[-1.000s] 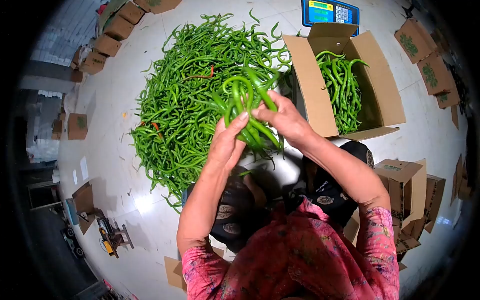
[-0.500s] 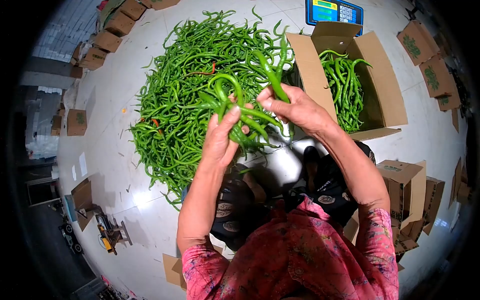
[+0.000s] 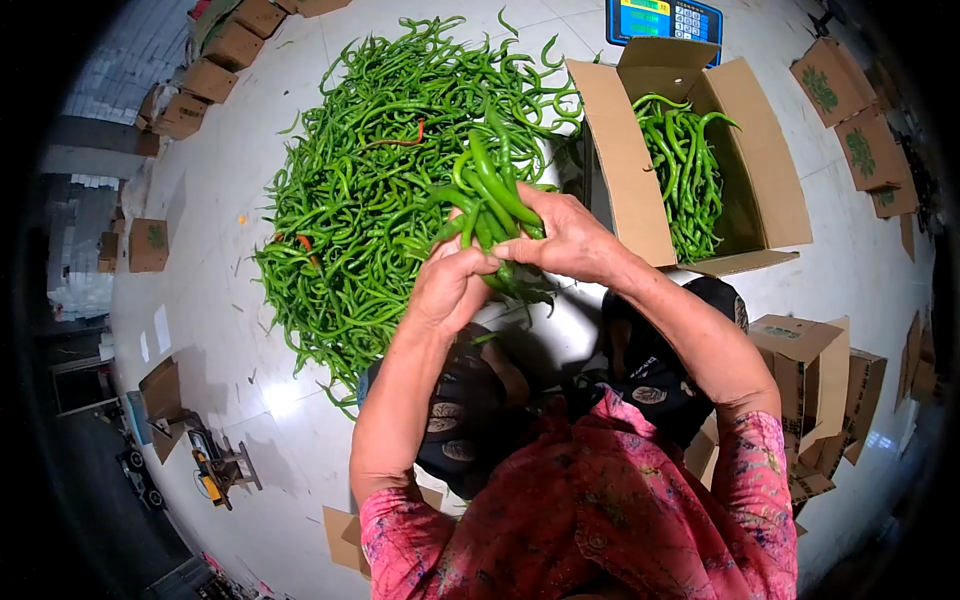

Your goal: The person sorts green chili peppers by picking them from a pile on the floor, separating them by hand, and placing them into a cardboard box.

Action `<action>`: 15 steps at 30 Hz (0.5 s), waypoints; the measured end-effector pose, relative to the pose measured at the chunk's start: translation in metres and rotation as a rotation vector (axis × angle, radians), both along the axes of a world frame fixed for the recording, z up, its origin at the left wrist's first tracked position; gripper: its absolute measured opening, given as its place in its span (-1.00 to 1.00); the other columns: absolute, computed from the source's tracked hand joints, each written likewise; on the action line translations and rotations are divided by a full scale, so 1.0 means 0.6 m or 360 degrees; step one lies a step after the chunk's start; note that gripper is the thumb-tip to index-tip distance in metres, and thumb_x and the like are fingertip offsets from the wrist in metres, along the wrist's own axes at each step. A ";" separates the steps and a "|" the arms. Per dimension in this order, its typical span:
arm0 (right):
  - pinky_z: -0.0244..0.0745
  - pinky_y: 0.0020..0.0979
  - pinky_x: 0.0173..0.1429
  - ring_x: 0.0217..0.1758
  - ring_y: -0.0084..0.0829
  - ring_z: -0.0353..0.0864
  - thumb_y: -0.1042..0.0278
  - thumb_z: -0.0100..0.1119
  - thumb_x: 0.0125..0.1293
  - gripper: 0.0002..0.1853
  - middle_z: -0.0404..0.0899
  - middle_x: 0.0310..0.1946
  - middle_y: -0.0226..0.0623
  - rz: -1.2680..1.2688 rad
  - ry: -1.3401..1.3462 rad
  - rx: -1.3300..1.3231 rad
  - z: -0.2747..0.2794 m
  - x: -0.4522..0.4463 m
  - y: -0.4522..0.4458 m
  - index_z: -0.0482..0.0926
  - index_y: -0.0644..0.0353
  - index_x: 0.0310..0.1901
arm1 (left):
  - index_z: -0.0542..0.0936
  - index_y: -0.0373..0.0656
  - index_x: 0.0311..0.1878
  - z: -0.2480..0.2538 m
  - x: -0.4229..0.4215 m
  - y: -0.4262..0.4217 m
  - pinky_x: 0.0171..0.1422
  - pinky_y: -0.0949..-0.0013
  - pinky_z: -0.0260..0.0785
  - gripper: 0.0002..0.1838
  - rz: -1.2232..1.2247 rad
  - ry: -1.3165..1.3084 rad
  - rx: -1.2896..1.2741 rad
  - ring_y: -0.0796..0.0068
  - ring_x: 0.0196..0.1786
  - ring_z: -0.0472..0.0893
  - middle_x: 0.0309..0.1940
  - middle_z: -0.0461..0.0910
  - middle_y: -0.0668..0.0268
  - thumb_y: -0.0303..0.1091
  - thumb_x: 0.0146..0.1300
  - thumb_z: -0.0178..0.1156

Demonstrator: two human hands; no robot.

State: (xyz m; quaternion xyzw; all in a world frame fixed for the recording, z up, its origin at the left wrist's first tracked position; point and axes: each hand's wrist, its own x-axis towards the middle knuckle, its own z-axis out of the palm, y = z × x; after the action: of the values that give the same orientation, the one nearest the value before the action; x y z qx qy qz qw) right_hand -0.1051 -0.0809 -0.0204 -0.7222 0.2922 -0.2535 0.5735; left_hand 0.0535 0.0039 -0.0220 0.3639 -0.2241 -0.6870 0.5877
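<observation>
A bunch of long green chili peppers (image 3: 487, 192) is gathered between my two hands, above the near right side of the pile. My left hand (image 3: 452, 282) is closed round the bunch from the left. From the right, my right hand (image 3: 565, 235) grips the same bunch, its thumb close to the left thumb. Pepper tips stick out above and below the hands. Beyond them a large heap of green chili peppers (image 3: 370, 200) lies on the floor, with a few red ones in it. To the right, an open cardboard box (image 3: 625, 165) holds more green peppers (image 3: 685, 180).
A blue scale display (image 3: 665, 20) stands behind the box. Flattened or folded cartons (image 3: 805, 365) lie at the right, and more boxes (image 3: 230, 45) line the far left. A small yellow-and-black device (image 3: 215, 465) sits on the tiled floor at the left.
My right hand has moved left with its peppers and now meets my left hand. The peppers from both hands are now together in one bunch.
</observation>
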 end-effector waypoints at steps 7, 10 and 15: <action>0.53 -0.41 -0.10 -0.11 -0.42 0.67 0.35 0.31 0.11 -0.55 0.67 -0.20 -0.30 -0.0003 -0.0227 0.0687 -0.002 0.006 -0.004 0.54 0.22 0.07 | 0.26 -0.21 0.36 0.008 0.008 -0.003 0.20 0.32 0.35 -0.23 -0.0071 -0.0138 0.0098 0.41 0.12 0.49 0.12 0.48 0.26 -0.70 -0.06 0.03; 0.31 -0.66 -0.39 -0.30 -0.67 0.59 0.38 0.20 0.18 -0.67 0.66 -0.26 -0.32 -0.0104 -0.0381 0.1223 0.024 -0.011 -0.031 0.56 0.26 -0.02 | 0.12 -0.23 0.45 0.019 0.011 -0.005 0.25 0.26 0.35 -0.21 0.0013 0.0017 0.0055 0.32 0.10 0.51 0.15 0.43 0.12 -0.67 0.08 0.06; 0.30 -0.56 -0.31 -0.26 -0.67 0.52 0.36 0.22 0.17 -0.68 0.68 -0.21 -0.31 -0.0076 -0.0229 0.1062 0.027 -0.026 -0.040 0.58 0.26 -0.04 | 0.14 -0.22 0.45 0.017 0.025 -0.008 0.26 0.25 0.35 -0.26 0.0001 0.0061 0.0009 0.31 0.03 0.52 0.10 0.47 0.07 -0.62 0.18 0.13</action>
State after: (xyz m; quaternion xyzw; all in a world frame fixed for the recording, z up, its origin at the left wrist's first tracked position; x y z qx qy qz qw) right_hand -0.1207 -0.1051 -0.0041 -0.4681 0.3346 -0.2076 0.7911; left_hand 0.0685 -0.0008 -0.0119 0.3523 -0.2108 -0.6943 0.5911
